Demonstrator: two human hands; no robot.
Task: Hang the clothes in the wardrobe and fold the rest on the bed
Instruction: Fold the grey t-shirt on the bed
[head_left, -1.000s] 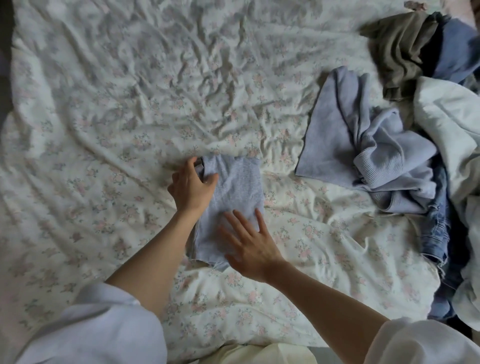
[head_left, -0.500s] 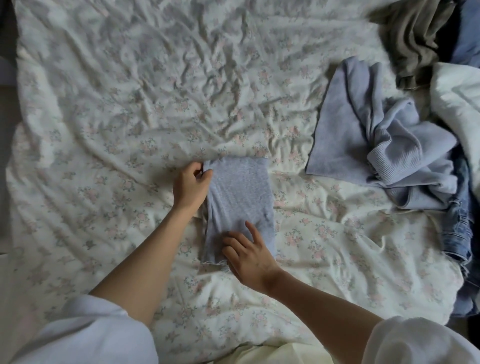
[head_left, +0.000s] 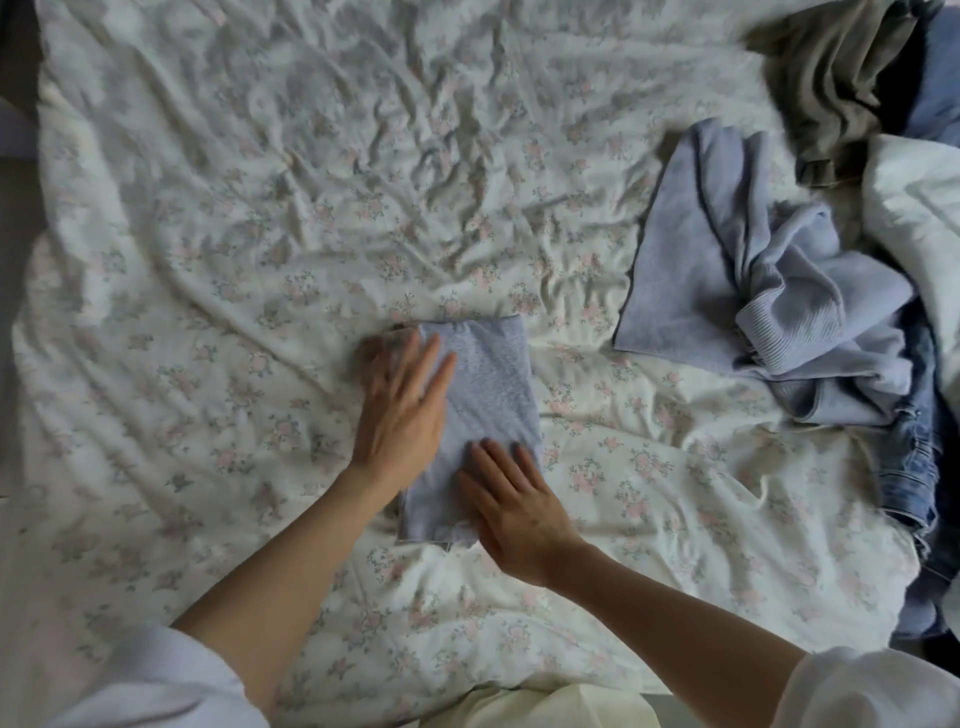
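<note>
A wide bed (head_left: 218, 322) fills the room's view, its white floral-print sheet deeply creased. Near the middle lies a small folded pale-blue knit garment (head_left: 488, 395). The left hand (head_left: 402, 410) lies flat on its left edge, fingers straight; the right hand (head_left: 514, 504) presses its lower corner, fingers spread. To the right sits a heap: a crumpled light-blue ribbed sweater (head_left: 769, 306), blue denim jeans (head_left: 919, 467), an olive-grey cloth (head_left: 831, 88).

Both forearms are bare from the wrist up. White sleeves are pushed up past the elbows: the left sleeve (head_left: 156, 680) bunches at the lower left corner of the frame, the right sleeve (head_left: 872, 691) at the lower right. Pale cream cloth (head_left: 540, 709) shows at the bottom centre.
</note>
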